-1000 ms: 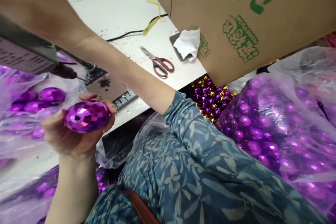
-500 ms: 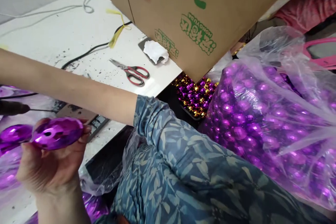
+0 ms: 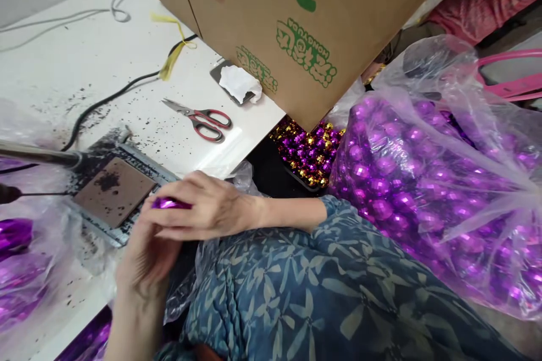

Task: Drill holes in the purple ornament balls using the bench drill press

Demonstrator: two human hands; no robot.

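Two hands meet at a purple faceted bauble [image 3: 170, 203] beside the counter [image 3: 46, 73].
Left to right: a thin drill bit [image 3: 44, 194], a crumb-strewn brown plate [image 3: 122, 203], the left hand [image 3: 148, 256], its grip mostly hidden, then the right hand [image 3: 201, 208], fingers curled around the largely covered bauble; beyond, open-bladed scissors [image 3: 201, 118] and a clear bag of purple beads [image 3: 406, 180].
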